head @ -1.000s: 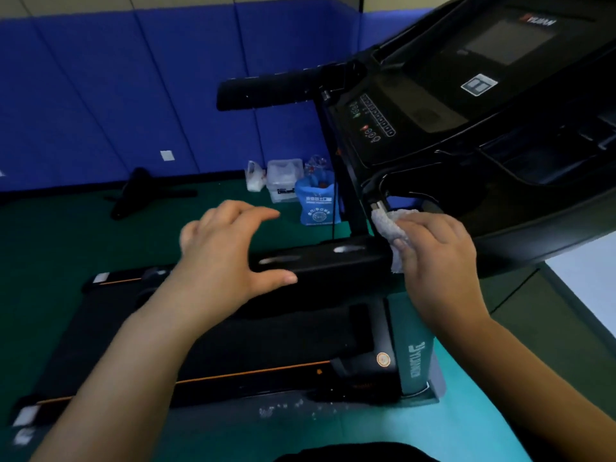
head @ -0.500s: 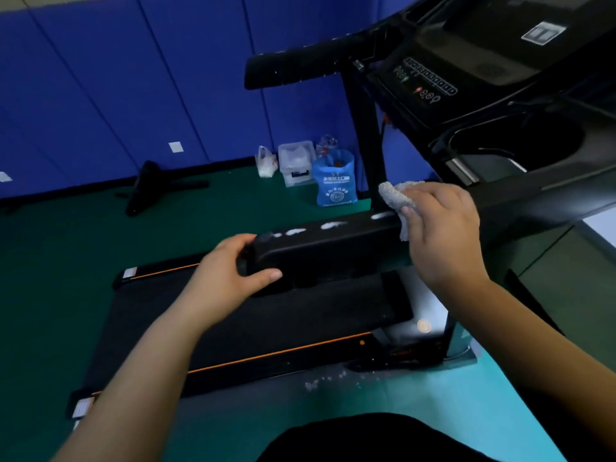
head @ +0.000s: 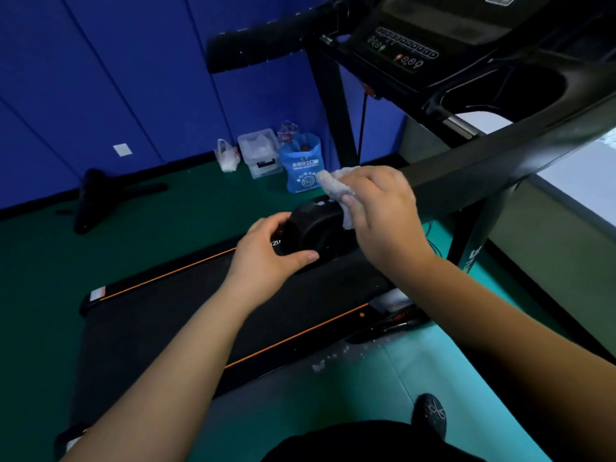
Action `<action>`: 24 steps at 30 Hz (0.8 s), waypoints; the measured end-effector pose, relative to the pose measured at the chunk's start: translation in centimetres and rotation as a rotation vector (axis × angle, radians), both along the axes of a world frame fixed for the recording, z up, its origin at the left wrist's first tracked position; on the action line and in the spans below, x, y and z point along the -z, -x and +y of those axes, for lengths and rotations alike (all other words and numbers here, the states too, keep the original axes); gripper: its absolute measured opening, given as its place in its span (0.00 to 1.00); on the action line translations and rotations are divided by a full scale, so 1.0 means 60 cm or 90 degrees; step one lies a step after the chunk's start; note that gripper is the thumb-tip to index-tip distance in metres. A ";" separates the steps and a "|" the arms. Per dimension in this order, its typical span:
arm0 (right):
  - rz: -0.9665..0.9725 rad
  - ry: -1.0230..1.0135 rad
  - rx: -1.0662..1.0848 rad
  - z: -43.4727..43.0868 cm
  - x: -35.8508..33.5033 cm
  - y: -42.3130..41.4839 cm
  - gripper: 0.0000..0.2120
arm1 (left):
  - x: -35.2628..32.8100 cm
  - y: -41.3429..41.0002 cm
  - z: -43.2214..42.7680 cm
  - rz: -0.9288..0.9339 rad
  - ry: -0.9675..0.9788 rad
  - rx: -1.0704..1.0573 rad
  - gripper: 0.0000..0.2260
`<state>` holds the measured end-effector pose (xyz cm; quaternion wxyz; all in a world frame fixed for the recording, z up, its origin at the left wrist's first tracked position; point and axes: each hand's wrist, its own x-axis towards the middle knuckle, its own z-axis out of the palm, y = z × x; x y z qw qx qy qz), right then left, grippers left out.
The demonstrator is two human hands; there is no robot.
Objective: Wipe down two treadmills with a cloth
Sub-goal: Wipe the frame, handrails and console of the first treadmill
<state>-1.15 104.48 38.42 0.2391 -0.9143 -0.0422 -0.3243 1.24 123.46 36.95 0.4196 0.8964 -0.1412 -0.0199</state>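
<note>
We see a dim room walled in blue padded panels [head: 133, 78], one bearing a small white square [head: 122, 150]. The floor [head: 50, 261] is dark green, with a brighter teal mat [head: 416, 378] nearest us. By the wall sit a white plastic bag [head: 226, 160], a clear box [head: 260, 151] and a blue bag [head: 301, 165], close together.

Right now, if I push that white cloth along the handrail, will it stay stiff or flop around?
Probably floppy: the cloth is crumpled and bunched under the right hand. It likely drags and folds rather than rolls, since it drapes over the handrail.
</note>
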 end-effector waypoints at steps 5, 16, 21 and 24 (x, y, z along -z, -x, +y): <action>0.037 0.007 -0.094 0.041 -0.012 0.006 0.17 | 0.002 -0.005 0.000 0.005 -0.002 0.005 0.31; 0.051 0.157 -0.115 -0.032 -0.027 0.001 0.15 | 0.008 -0.002 0.001 -0.017 0.019 -0.015 0.30; 0.028 0.080 0.116 -0.096 -0.011 0.007 0.16 | 0.001 0.002 0.002 -0.013 0.015 -0.001 0.29; -0.002 0.068 0.093 -0.026 -0.003 0.008 0.17 | 0.000 0.003 0.001 -0.025 0.001 -0.007 0.30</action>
